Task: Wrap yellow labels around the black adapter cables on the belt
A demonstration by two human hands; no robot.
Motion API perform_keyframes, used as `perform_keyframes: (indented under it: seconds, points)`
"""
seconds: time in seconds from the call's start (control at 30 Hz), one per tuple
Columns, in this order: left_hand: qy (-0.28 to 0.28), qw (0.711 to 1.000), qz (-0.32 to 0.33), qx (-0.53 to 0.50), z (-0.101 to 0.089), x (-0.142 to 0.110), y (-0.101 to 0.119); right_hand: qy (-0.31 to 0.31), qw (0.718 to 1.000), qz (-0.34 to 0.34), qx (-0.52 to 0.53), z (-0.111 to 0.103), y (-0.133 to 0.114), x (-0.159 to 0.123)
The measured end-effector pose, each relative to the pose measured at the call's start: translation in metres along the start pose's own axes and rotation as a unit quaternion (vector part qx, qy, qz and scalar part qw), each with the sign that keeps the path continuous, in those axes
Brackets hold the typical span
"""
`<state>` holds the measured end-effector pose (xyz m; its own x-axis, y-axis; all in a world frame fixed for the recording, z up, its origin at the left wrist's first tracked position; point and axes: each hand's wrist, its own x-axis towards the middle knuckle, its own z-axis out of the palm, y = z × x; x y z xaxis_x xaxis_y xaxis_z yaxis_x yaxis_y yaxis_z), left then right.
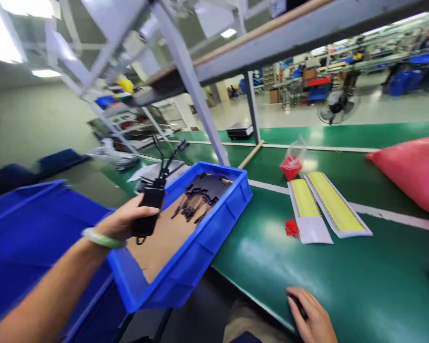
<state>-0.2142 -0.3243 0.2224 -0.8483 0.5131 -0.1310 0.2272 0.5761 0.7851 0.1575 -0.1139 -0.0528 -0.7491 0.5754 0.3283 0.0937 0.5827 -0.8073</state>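
My left hand [123, 220] is closed around a black box-shaped part with thin leads [150, 202] sticking up from its top, held over the near end of a blue tray [214, 224]. The tray has a brown cardboard floor and several small black parts [200, 193] piled at its far end. A pale green bangle [102, 238] circles my left wrist. My right hand [312, 317] rests on the green table's [361, 281] near edge, fingers curled over a small dark object [297, 305] that I cannot make out.
Two yellow label sheets [323, 205] lie on the table, with a small heap of red pieces [291, 227] beside them and a clear bag of red pieces [291, 164] behind. A pink bag [414, 166] sits at right. A large blue bin [25, 233] stands left. A grey frame post [196, 95] rises behind the tray.
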Motion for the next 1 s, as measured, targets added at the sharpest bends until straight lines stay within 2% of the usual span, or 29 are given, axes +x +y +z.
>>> perform_keyframes:
  seconds: [0.07,0.13,0.2,0.27,0.37,0.43,0.5,0.57,0.63,0.7,0.8,0.9,1.0]
  points:
    - [-0.017,0.995,0.090,0.042,0.019,-0.005,0.030,-0.002,1.000,0.019,-0.011,-0.014,-0.010,0.002]
    - [-0.073,0.970,0.193,0.132,0.052,-0.008,0.054,0.028,0.998,0.047,-0.022,-0.030,-0.015,0.002]
    - [-0.159,0.931,0.257,0.205,0.096,-0.013,0.070,0.077,0.992,0.092,-0.032,-0.048,-0.012,-0.001]
    - [-0.257,0.884,0.292,0.261,0.144,-0.017,0.073,0.126,0.981,0.139,-0.041,-0.066,-0.005,-0.008]
    - [-0.330,0.805,0.365,0.331,0.211,-0.016,0.055,0.176,0.964,0.191,-0.052,-0.086,0.009,-0.024]
    - [-0.363,0.760,0.380,0.381,0.244,-0.009,0.031,0.191,0.956,0.217,-0.056,-0.092,0.015,-0.034]
    - [-0.382,0.740,0.383,0.401,0.267,-0.001,0.008,0.192,0.951,0.234,-0.059,-0.092,0.016,-0.041]
    - [-0.381,0.732,0.381,0.416,0.281,0.005,-0.012,0.182,0.951,0.243,-0.062,-0.088,0.014,-0.044]
    - [-0.363,0.738,0.372,0.430,0.286,0.007,-0.025,0.167,0.954,0.242,-0.062,-0.082,0.013,-0.042]
    - [-0.339,0.750,0.363,0.437,0.285,0.005,-0.029,0.150,0.958,0.235,-0.063,-0.076,0.013,-0.038]
    - [-0.310,0.767,0.368,0.424,0.268,0.007,-0.014,0.132,0.961,0.227,-0.090,-0.068,0.021,-0.032]
    - [-0.244,0.799,0.377,0.401,0.226,0.031,0.020,0.131,0.957,0.223,-0.130,-0.065,0.038,-0.033]
    - [-0.098,0.853,0.334,0.389,0.157,0.075,0.050,0.123,0.959,0.210,-0.148,-0.066,0.064,-0.042]
